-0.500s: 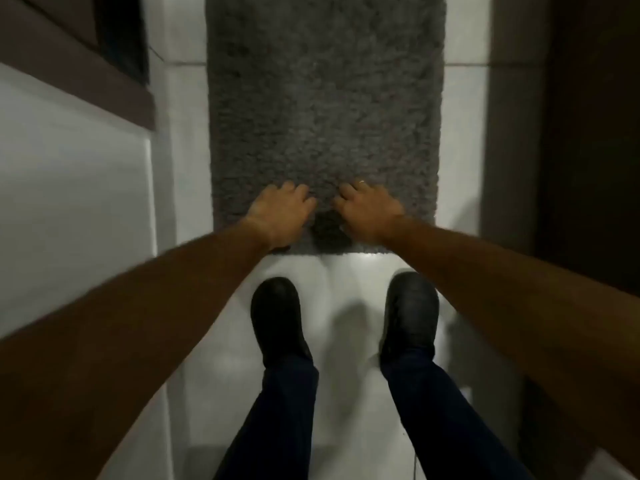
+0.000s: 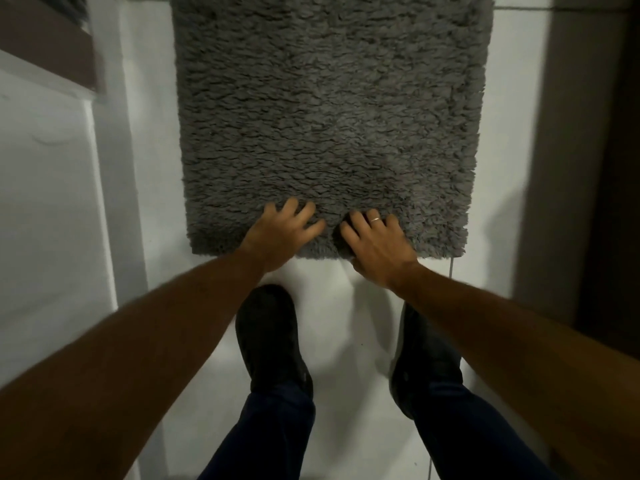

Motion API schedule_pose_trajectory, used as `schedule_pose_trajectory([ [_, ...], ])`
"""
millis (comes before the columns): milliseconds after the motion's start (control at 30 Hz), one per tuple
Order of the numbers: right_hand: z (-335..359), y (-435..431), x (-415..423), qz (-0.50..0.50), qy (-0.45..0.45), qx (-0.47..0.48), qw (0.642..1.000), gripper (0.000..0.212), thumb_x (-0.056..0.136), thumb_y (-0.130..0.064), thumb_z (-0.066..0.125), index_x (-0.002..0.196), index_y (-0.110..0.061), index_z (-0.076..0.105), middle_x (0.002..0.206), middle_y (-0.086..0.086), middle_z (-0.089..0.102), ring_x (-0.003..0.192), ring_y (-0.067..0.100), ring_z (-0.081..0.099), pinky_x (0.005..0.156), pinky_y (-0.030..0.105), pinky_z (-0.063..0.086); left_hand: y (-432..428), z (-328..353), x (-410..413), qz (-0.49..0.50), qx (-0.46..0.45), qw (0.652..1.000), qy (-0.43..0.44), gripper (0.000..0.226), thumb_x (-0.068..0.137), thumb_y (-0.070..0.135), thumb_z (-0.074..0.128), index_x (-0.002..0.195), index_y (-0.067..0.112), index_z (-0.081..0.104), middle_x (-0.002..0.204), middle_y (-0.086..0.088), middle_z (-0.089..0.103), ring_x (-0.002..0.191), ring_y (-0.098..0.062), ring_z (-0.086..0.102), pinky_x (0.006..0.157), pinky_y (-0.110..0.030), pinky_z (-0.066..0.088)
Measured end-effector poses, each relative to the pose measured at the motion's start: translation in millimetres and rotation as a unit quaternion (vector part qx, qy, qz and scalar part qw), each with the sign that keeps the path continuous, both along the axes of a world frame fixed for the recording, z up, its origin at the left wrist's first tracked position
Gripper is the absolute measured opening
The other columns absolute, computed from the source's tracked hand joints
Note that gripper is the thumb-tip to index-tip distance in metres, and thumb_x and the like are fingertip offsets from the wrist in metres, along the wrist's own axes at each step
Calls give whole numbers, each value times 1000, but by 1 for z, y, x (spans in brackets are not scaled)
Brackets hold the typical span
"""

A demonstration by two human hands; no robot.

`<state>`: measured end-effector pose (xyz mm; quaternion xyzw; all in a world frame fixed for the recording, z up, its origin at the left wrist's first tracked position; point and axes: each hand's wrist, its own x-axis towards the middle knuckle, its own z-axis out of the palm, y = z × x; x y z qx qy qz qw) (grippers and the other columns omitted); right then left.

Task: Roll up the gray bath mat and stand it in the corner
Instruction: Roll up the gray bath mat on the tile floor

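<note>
The gray bath mat [image 2: 329, 109], shaggy and rectangular, lies flat on the white tiled floor and runs away from me. My left hand [image 2: 285, 233] and my right hand [image 2: 375, 242] sit side by side on the middle of its near edge. The fingers lie spread on top of the pile and the thumbs are hidden under the edge. Between the hands the edge bunches into a small dark fold. A ring shows on my right hand.
My two black shoes [image 2: 272, 337] stand on the white tiles [image 2: 349, 306] just short of the mat. A white wall or cabinet face [image 2: 45, 202] runs along the left. A dark door or panel [image 2: 609, 168] stands on the right.
My fingers have spread and reached a little farther onto the mat. The view sits closer to the floor. The mat still lies flat.
</note>
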<state>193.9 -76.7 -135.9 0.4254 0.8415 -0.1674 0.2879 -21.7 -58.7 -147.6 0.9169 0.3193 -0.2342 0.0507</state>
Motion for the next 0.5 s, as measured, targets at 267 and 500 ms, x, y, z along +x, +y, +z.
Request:
schedule_pose_trajectory([
  [267,6,4,-8,15,-28,-8,999,63,92,-38,56,144,-12,31,152,19,31,126,40,41,95,55,43,-5,-3,1,81,-35,995,43,80,83,38,69,152,19,33,152,-14,43,129,-37,49,85,-62,52],
  [500,-3,-1,-4,9,-40,7,999,82,88,-47,61,150,-10,23,153,16,31,126,40,43,93,56,45,-30,-13,24,135,-37,985,103,72,91,31,45,156,16,16,158,-21,27,139,-49,33,89,-72,47],
])
